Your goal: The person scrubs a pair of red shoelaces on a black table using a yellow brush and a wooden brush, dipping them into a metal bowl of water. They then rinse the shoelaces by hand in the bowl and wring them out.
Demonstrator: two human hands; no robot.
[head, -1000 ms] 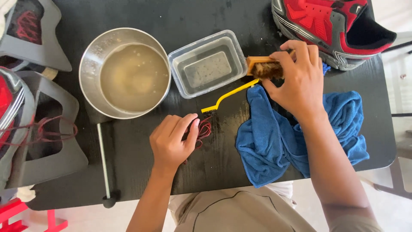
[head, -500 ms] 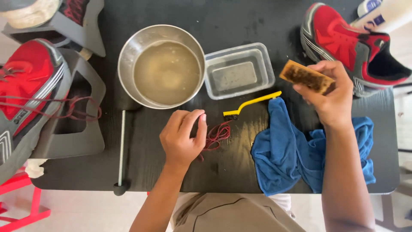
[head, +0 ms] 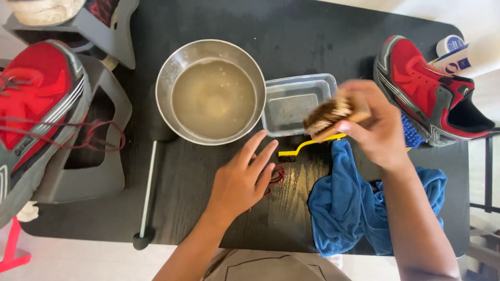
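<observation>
My right hand grips a wooden scrub brush with brown bristles, held in the air over the right edge of a clear plastic tub. My left hand lies flat on the black table with fingers spread, resting over a dark red shoelace. A metal bowl of cloudy water stands just beyond the left hand. A small yellow-handled brush lies between the hands. A red and grey shoe rests at the far right.
A blue cloth is crumpled at the front right. Another red shoe sits on a grey stand at the left, laces trailing. A thin rod with a black knob lies beside the stand. A white and blue container stands behind the right shoe.
My right hand has brought the scrub brush leftwards from beside the right shoe to above the plastic tub. My left hand has spread its fingers over the shoelace.
</observation>
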